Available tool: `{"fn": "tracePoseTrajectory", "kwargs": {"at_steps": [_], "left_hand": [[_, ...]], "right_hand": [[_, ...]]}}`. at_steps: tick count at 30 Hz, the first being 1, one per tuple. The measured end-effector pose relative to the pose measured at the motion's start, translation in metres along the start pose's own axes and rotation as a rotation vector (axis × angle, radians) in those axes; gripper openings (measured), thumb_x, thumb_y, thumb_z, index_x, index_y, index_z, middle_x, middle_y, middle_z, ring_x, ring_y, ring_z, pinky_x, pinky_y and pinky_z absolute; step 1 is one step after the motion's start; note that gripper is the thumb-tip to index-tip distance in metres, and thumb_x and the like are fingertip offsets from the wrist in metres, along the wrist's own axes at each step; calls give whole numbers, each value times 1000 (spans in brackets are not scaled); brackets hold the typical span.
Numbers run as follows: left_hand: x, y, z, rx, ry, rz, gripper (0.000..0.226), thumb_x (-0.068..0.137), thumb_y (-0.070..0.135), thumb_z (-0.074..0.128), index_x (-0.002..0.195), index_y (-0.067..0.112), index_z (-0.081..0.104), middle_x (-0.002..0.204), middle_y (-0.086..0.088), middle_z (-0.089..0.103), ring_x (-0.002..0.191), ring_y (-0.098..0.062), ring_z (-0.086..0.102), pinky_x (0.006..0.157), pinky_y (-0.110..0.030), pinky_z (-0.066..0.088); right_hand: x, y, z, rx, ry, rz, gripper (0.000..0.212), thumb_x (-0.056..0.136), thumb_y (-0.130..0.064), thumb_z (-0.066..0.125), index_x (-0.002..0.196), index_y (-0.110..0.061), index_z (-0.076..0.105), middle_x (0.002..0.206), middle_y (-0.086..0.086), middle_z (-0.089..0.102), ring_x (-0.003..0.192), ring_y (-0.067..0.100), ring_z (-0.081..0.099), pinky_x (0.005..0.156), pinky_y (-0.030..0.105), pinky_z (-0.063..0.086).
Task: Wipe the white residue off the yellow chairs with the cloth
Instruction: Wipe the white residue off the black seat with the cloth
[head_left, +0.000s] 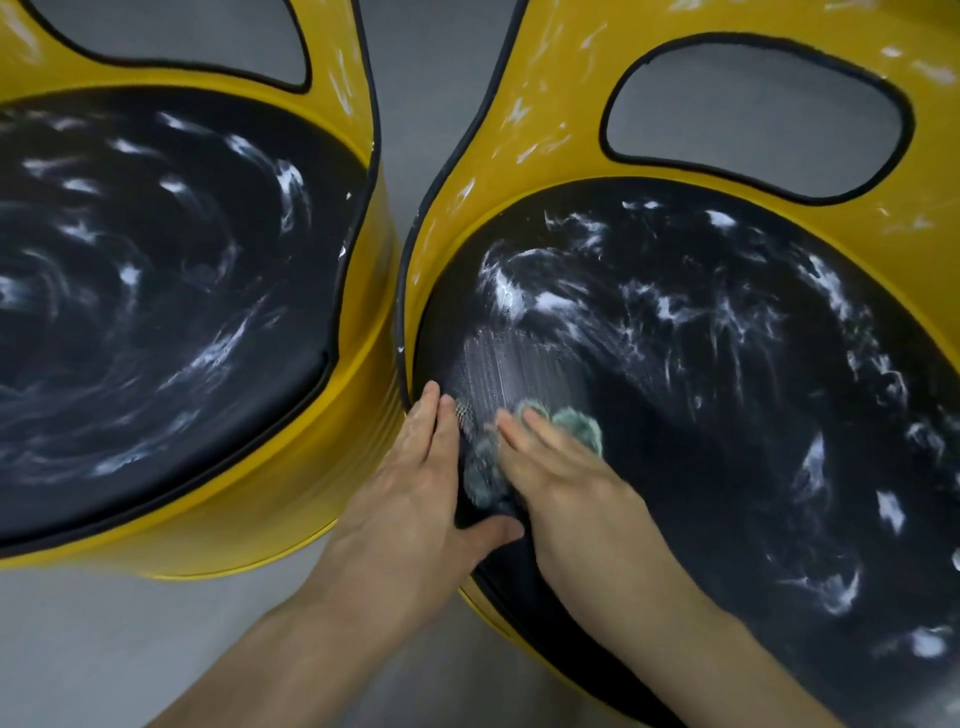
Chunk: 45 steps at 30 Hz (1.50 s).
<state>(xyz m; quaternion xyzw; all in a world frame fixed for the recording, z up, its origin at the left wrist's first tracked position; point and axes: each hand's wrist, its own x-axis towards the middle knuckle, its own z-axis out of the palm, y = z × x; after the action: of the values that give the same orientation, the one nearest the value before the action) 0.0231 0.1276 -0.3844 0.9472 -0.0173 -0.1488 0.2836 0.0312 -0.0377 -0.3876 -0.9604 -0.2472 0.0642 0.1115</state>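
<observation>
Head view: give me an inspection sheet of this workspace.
Surface: black seat of the right chair, streaked with white residue; a smeared band lies above the cloth.
Job's things: greenish cloth on that seat; left chair with its seat also streaked; specks on both yellow backs.
Clutter: nothing seen.
Hands: left hand flat on the seat's edge; right hand, blurred, presses the cloth.
Cables: nothing seen.
Surroundings: grey floor.

The cloth (579, 423) is mostly hidden under the right grip (566, 483), which looks blurry. The left chair (332, 467) is cut off at the left and top edges. The right chair (519, 156) runs off the right and bottom edges.
</observation>
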Motion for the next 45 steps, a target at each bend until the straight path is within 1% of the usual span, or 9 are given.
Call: {"fn": "tracePoseTrajectory", "kwargs": {"at_steps": [9, 13, 17, 19, 23, 30, 33, 35, 45], "left_hand": [[0, 3, -4, 24, -25, -5, 117, 83, 68, 62, 157, 25, -17, 159, 16, -32, 150, -1, -9, 118, -20, 10], [-2, 2, -5, 18, -16, 5, 116, 83, 66, 63, 157, 25, -17, 159, 16, -31, 150, -1, -9, 118, -19, 9], [-5, 1, -6, -7, -17, 12, 117, 84, 64, 65, 157, 24, -16, 160, 15, -31, 150, -1, -9, 117, -16, 6], [-5, 1, -5, -18, -17, 18, 116, 84, 64, 64, 157, 24, -16, 159, 15, -31, 150, -1, -10, 118, -17, 6], [-4, 1, -2, -9, -17, 3, 116, 85, 63, 64, 156, 24, -19, 160, 13, -31, 150, -2, -12, 118, -19, 4], [-7, -2, -3, -27, -15, 17, 115, 85, 64, 63, 156, 24, -18, 159, 15, -33, 150, -2, -11, 118, -17, 3], [-7, -3, -4, -26, -23, 32, 115, 85, 64, 62, 156, 24, -18, 157, 16, -34, 150, -1, -13, 120, -18, 4], [-6, -4, -3, -29, -27, 23, 116, 85, 64, 63, 156, 25, -20, 158, 16, -34, 149, -1, -14, 121, -19, 4], [-5, -6, -8, -15, -75, 40, 119, 83, 65, 64, 154, 25, -23, 156, 17, -38, 148, 2, -14, 116, -14, 3]], "right_hand": [[77, 14, -15, 9, 75, 66, 69, 95, 1, 42, 158, -19, 20, 165, -2, 17, 153, 15, 7, 120, 25, 4], [18, 4, -5, -17, 51, 30, 71, 80, -8, 65, 148, -14, 44, 153, 2, 44, 144, 19, 37, 114, 25, 22], [-22, 5, 1, -40, 65, -17, 58, 79, -14, 54, 136, -17, 61, 140, -3, 58, 131, 16, 54, 105, 29, 44], [7, 8, -3, -35, 39, -26, 69, 78, -7, 67, 144, -16, 50, 150, -1, 48, 141, 18, 41, 113, 30, 34], [80, 8, -15, -11, 46, 34, 67, 96, -2, 40, 158, -17, 20, 165, 0, 16, 153, 17, 6, 122, 29, 5], [-19, -1, 1, -36, 26, -25, 61, 74, -12, 55, 134, -16, 62, 140, -2, 59, 130, 16, 55, 107, 27, 37], [21, 8, -11, -62, 9, -21, 73, 80, -4, 66, 149, -18, 45, 155, -2, 42, 144, 16, 37, 112, 23, 16], [63, 10, -18, 6, 40, 1, 70, 94, -1, 48, 157, -23, 25, 164, -7, 21, 152, 12, 12, 113, 18, 2], [-17, -2, 8, -25, 64, -51, 57, 78, -14, 46, 133, -15, 63, 140, 0, 59, 131, 19, 54, 106, 33, 46]]}}
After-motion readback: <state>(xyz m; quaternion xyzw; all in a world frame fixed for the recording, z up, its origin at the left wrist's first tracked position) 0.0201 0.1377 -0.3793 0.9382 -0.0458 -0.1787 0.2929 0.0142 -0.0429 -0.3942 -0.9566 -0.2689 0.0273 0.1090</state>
